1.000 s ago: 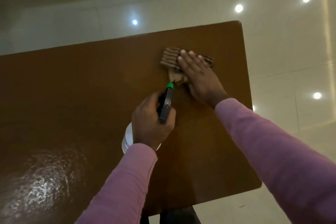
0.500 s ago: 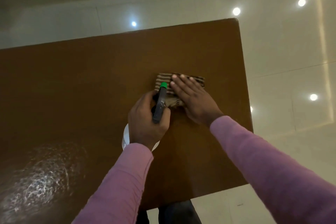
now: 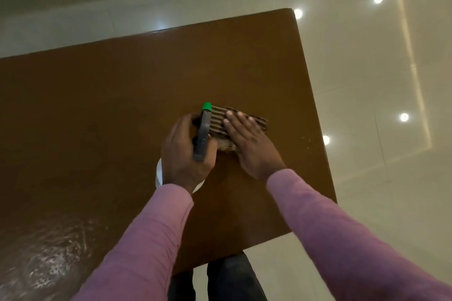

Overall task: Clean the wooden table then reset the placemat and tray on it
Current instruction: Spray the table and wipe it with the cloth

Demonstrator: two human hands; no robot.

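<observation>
Pressing striped cloth (image 3: 217, 121) on glossy table (image 3: 117, 95), right hand (image 3: 253, 148) flat; left hand (image 3: 183, 157) grips sprayer (image 3: 204, 129).

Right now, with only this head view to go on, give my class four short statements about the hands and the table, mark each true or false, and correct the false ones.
1. The right hand lies flat on the striped cloth. True.
2. The left hand grips a spray bottle with a red tip. False: the tip is green.
3. A tray stands on the wooden table. False: no tray shows on it.
4. The cloth lies nearer the table's right edge than its left. True.
</observation>
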